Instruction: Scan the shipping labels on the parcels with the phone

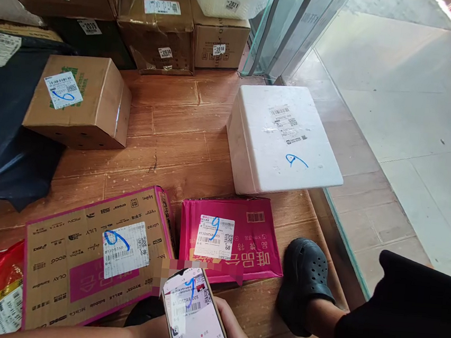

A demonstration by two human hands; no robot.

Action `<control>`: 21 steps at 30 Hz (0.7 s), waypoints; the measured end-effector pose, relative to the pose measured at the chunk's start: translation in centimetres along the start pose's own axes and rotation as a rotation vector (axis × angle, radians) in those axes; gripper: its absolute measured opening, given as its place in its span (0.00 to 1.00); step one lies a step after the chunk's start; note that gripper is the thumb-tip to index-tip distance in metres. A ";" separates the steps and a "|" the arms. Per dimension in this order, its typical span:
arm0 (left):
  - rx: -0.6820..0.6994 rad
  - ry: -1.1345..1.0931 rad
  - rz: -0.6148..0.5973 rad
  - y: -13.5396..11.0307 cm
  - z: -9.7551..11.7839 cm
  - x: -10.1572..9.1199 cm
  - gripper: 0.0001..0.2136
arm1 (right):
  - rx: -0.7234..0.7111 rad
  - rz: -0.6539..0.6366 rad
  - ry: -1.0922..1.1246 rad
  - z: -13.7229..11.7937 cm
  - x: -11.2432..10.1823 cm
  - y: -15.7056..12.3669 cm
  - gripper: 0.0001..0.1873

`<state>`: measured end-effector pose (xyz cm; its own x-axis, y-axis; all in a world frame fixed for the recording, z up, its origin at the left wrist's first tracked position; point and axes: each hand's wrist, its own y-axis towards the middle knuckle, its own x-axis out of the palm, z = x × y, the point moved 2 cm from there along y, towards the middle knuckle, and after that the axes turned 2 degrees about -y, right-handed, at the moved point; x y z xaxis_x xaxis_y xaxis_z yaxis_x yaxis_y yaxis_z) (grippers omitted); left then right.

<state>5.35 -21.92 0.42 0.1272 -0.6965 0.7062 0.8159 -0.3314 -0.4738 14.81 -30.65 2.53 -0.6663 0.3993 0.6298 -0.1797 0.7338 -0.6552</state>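
Phone (194, 315) over labelled pink mailer (231, 238)

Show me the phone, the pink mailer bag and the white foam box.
phone (195, 315), head view, middle of its screen.
pink mailer bag (254, 241), head view, pink surface right of its label.
white foam box (287, 143), head view, middle of its lid.

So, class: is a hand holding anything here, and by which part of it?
Yes. One hand holds a smartphone, cupped under its lower right edge, screen up, over the pink parcel. Which hand it is cannot be told; no other hand shows.
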 end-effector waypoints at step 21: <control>-0.029 0.068 -0.027 0.6 -1.3 0.0 0.20 | -0.027 0.036 -0.026 0.6 -0.5 0.1 0.40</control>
<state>5.14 -22.90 -0.55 0.0658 -0.7279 0.6825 0.8016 -0.3688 -0.4706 14.74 -31.11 1.90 -0.6904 0.4120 0.5946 -0.1353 0.7339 -0.6657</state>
